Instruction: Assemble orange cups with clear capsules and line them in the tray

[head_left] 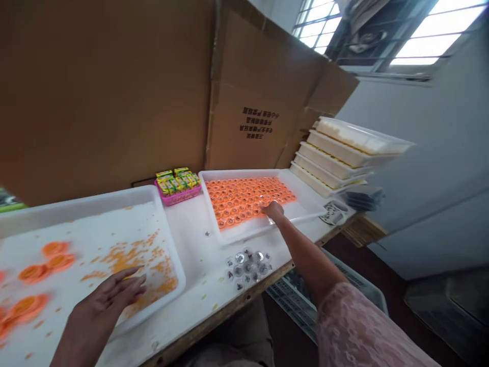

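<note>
My left hand [110,300] hovers over the near right corner of the left white tray [170,239]. Its fingers are stretched out, and nothing shows in them. Small orange bits [126,255] and several orange rings [53,266] lie in that tray. My right hand [273,210] reaches into the second white tray [240,233], at the front edge of rows of orange pieces with clear tops [244,199]. Its fingers are drawn together; a clear glint shows by them, but what they hold is too small to make out.
Several clear domes [248,266] lie on the table near its front edge. A pink basket [179,196] of yellow-green packets stands between the trays. Stacked white trays [332,158] rise at the right. Cardboard [252,92] lines the back; a crate [298,300] sits below the table.
</note>
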Demonstrator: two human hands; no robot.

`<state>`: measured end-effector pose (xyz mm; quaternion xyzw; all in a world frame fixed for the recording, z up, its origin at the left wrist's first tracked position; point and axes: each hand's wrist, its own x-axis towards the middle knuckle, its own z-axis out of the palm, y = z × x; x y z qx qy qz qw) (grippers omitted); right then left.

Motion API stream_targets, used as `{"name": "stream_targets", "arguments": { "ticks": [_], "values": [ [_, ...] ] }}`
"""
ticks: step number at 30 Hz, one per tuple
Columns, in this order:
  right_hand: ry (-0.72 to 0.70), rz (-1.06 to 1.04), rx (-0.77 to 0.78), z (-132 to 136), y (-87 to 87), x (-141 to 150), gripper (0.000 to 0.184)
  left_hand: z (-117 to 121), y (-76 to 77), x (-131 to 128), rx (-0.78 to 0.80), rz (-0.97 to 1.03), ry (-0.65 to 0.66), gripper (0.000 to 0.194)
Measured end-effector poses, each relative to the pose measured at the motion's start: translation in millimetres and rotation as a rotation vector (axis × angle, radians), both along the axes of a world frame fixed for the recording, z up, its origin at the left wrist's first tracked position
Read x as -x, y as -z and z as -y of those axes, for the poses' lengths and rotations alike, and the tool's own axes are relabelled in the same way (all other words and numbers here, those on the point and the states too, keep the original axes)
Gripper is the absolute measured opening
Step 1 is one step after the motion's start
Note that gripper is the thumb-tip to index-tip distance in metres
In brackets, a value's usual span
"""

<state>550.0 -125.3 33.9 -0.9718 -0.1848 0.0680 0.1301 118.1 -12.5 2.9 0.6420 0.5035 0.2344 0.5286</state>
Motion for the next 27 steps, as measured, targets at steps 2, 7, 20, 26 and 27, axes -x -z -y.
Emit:
{"name": "stream_targets", "arguments": {
  "ticks": [2, 7, 20, 26, 27],
  "values": [
    [-0.076, 0.104, -0.024, -6, -1.5, 16, 0.032, 5, -8.7, -4, 0.093, 0.083, -0.044, 0.047],
    [-0.889, 0.386, -0.089, -36, 4.7, 106, 0.026, 4, -6.2, -4, 0.145, 0.274, -0.053, 0.048],
    [-1.337, 0.677, 0.38, -66, 61.3, 200, 0.019, 2, -1.9, 4, 0.13, 0.438, -0.061, 0.026],
    [-1.232, 0.661, 0.208, -38, 65.9, 215, 0.02, -64, -18.9, 61, -0.499, -0.323, -0.215, 0.026],
    [-1.204, 0.651, 0.181, -33, 67.4, 216, 0.02, -80, -20.0, 69, -0.604, -0.524, -0.167, 0.031]
  ]
}}
